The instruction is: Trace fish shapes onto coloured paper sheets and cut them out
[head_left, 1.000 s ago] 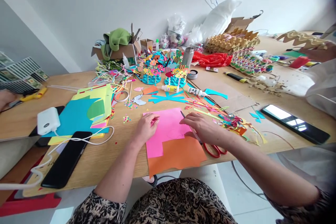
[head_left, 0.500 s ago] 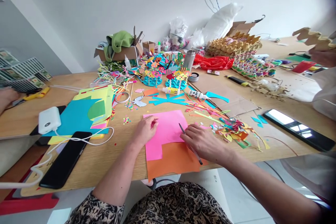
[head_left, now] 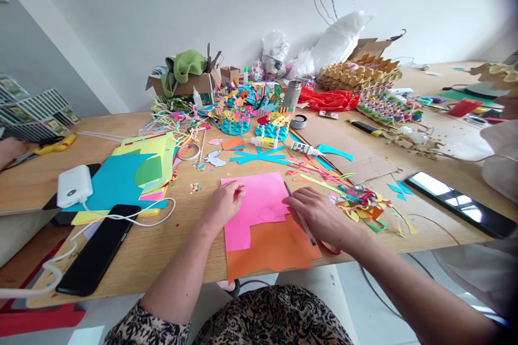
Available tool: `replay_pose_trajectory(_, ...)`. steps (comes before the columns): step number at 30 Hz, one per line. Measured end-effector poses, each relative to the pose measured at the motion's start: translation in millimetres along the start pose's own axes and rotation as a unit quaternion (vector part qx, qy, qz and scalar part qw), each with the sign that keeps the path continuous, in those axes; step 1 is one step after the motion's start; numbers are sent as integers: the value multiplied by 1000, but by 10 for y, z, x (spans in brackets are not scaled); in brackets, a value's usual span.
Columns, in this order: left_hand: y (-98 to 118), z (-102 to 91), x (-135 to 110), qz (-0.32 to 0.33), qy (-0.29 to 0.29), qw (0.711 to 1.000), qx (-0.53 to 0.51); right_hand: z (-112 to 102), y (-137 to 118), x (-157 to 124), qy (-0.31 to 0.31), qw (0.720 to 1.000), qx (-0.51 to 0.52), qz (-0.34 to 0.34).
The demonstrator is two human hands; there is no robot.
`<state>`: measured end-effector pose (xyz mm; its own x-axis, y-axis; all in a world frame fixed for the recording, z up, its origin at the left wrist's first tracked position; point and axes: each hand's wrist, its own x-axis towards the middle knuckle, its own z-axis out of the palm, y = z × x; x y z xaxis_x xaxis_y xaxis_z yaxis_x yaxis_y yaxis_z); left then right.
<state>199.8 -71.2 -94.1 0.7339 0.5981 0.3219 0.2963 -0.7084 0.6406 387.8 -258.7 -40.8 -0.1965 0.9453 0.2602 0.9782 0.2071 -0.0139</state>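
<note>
A pink paper sheet with a notch cut from its lower right lies over an orange sheet at the table's front edge. Faint drawn outlines show on the pink near the notch. My right hand is closed around a slim dark pencil, which slants up and to the left over the pink sheet's right edge. Loosely curled, my left hand rests on the sheet's left side, with nothing visible in its fingers. Beneath my right wrist, a red loop like a scissors handle peeks out.
Paper scraps and a phone lie to the right. On the left are coloured sheets, a white power bank and a black phone. Glue bottles and paper crafts stand behind. People sit on both sides.
My right hand has shifted slightly right with the pencil, uncovering more of the drawn outline and a red loop beneath. My left hand has stayed nearly still.
</note>
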Motion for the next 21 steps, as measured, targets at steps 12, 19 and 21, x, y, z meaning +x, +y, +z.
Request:
replay_pose_trajectory(12,12,-18,-7,6,-1,1000,10,40,508,112,-69,983,-105,133)
replay_pose_trajectory(19,10,0,3,1,2,1000,16,-74,-81,-85,-71,997,-28,24)
replay_pose_trajectory(21,16,-5,1,1,3,1000,18,-15,-174,-83,-55,996,-64,-16)
